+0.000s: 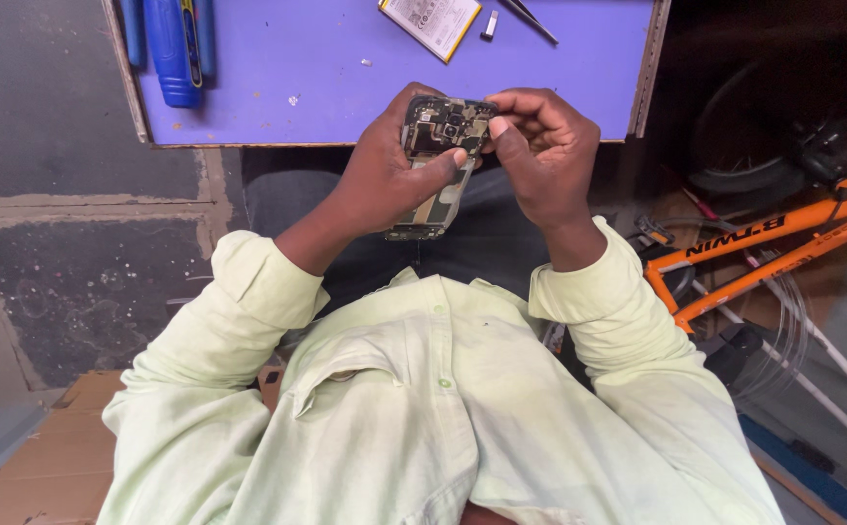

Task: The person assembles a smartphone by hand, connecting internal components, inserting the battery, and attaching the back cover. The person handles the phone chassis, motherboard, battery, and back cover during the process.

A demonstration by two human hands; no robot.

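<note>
Opened phone (440, 160) clasped in left hand (385, 180), right hand (540, 146) pinching top

One view only: a head-worn camera aimed steeply downward over the wearer's chest. The pale green shirt (423, 408) fills the lower frame at very close range. Both hands sit mid-frame, near the lens. The purple table (346, 87) occupies the top edge, farther off. Concrete floor (64, 253) lies left; an orange bicycle (774, 243) lies right.
</note>
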